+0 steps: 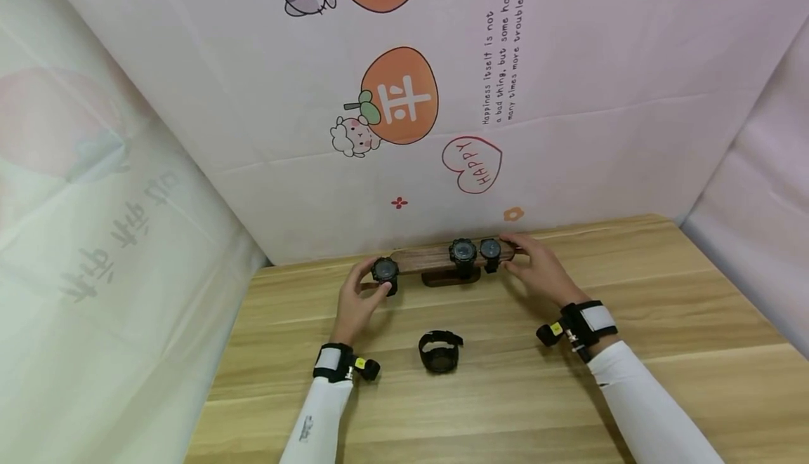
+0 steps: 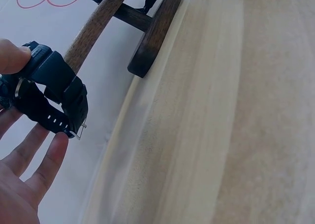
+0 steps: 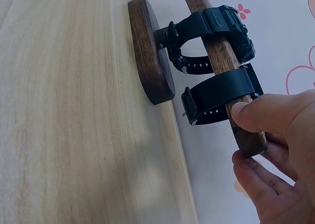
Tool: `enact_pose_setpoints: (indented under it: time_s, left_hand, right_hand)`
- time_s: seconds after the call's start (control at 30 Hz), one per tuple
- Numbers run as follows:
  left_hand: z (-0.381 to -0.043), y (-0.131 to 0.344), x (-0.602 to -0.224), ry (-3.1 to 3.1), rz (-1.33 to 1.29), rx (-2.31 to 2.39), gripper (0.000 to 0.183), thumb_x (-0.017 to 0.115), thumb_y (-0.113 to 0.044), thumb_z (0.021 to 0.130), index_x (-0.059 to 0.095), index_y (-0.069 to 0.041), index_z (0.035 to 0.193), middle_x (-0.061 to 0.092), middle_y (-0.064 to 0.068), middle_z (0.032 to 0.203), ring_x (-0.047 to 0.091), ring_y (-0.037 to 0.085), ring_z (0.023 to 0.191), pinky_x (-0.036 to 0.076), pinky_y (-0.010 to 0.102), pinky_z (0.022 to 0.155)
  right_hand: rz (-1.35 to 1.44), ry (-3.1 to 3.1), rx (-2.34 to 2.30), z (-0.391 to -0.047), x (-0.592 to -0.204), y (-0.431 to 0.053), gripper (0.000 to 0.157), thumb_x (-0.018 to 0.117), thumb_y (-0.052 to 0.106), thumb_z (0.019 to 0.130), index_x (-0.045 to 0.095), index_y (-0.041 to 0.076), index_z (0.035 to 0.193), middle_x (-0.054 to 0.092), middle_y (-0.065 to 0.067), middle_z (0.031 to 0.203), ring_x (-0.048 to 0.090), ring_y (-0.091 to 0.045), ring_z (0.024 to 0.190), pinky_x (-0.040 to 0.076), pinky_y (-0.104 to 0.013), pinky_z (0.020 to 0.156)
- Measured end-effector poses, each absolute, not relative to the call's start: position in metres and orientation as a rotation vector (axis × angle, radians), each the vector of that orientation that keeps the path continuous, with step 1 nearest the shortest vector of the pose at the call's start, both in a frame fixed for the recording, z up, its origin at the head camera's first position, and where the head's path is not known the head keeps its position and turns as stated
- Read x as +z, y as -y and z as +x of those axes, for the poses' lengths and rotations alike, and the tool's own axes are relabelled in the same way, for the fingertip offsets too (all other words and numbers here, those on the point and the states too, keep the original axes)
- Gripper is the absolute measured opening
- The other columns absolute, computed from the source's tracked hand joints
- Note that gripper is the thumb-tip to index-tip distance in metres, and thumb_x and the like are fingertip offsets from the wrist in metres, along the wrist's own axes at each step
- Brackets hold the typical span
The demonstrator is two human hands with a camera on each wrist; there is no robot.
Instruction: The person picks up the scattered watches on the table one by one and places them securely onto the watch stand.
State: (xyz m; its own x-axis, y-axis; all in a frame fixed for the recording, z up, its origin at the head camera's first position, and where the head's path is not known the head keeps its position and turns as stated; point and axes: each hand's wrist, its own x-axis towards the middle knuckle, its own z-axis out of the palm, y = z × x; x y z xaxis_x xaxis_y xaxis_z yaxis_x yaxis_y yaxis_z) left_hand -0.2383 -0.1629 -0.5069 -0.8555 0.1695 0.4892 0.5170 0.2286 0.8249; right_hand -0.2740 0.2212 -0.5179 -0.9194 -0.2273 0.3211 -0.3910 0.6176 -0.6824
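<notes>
A dark wooden watch stand (image 1: pixel 422 259) has a horizontal bar on a short post above a rounded base (image 3: pixel 150 56). My left hand (image 1: pixel 354 304) pinches a black wristwatch (image 1: pixel 386 268) at the bar's left end. Its buckled strap (image 2: pixel 74 98) overlaps that end in the left wrist view. On the right, my right hand (image 1: pixel 540 272) grips the bar's tip, thumb on top and fingers beneath. Two more black watches hang around the bar: a chunky one (image 1: pixel 463 250) above the base, and a smaller one (image 1: pixel 489 248) beside my right thumb.
Another black watch (image 1: pixel 440 359) lies on the wooden table (image 1: pixel 505 408) between my forearms, its strap in a loop. Behind the stand, a white printed cloth (image 1: pixel 303 197) rises from the table's back edge.
</notes>
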Motion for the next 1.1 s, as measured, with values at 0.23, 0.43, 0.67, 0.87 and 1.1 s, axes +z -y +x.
enact_pose_setpoints:
  time_s: [0.23, 0.43, 0.67, 0.87, 1.1]
  left_hand:
    - [-0.241, 0.163, -0.507, 2.205, -0.641, -1.675, 0.055, 0.068, -0.001, 0.088, 0.048, -0.005, 0.138, 0.049, 0.02, 0.137, 0.046, 0.029, 0.125, 0.05, 0.056, 0.087]
    - [-0.247, 0.162, -0.51, 2.196, -0.64, -1.681, 0.055, 0.069, -0.004, 0.088, 0.048, -0.006, 0.139, 0.047, 0.022, 0.139, 0.045, 0.03, 0.127, 0.049, 0.059, 0.087]
    - [-0.252, 0.158, -0.508, 2.187, -0.638, -1.718, 0.055, 0.069, -0.006, 0.088, 0.048, -0.009, 0.139, 0.048, 0.015, 0.141, 0.044, 0.029, 0.128, 0.045, 0.065, 0.087]
    - [-0.254, 0.155, -0.506, 2.196, -0.632, -1.75, 0.055, 0.068, -0.005, 0.089, 0.048, -0.01, 0.139, 0.047, 0.016, 0.141, 0.043, 0.031, 0.129, 0.044, 0.067, 0.088]
    - [-0.273, 0.154, -0.527, 2.204, -0.616, -1.773, 0.057, 0.07, -0.009, 0.088, 0.048, -0.015, 0.14, 0.047, 0.017, 0.142, 0.043, 0.027, 0.13, 0.045, 0.064, 0.089]
  right_hand:
    - [0.52, 2.626, 1.176, -0.273, -0.516, -0.22, 0.06, 0.071, 0.007, 0.086, 0.048, 0.008, 0.141, 0.051, -0.013, 0.138, 0.053, -0.034, 0.113, 0.044, -0.057, 0.097]
    - [0.549, 2.618, 1.177, -0.273, -0.516, -0.22, 0.06, 0.071, 0.004, 0.086, 0.048, 0.005, 0.141, 0.051, -0.016, 0.138, 0.053, -0.038, 0.113, 0.044, -0.059, 0.095]
    - [0.527, 2.623, 1.186, -0.272, -0.514, -0.22, 0.059, 0.071, 0.007, 0.086, 0.049, 0.008, 0.14, 0.052, -0.012, 0.137, 0.053, -0.034, 0.112, 0.045, -0.056, 0.096]
    - [0.524, 2.63, 1.195, -0.272, -0.514, -0.22, 0.059, 0.071, 0.007, 0.087, 0.048, 0.009, 0.141, 0.051, -0.011, 0.137, 0.053, -0.034, 0.113, 0.045, -0.056, 0.095]
    - [0.517, 2.645, 1.183, -0.274, -0.515, -0.221, 0.059, 0.071, 0.009, 0.087, 0.047, 0.01, 0.141, 0.05, -0.011, 0.139, 0.052, -0.034, 0.114, 0.046, -0.055, 0.095]
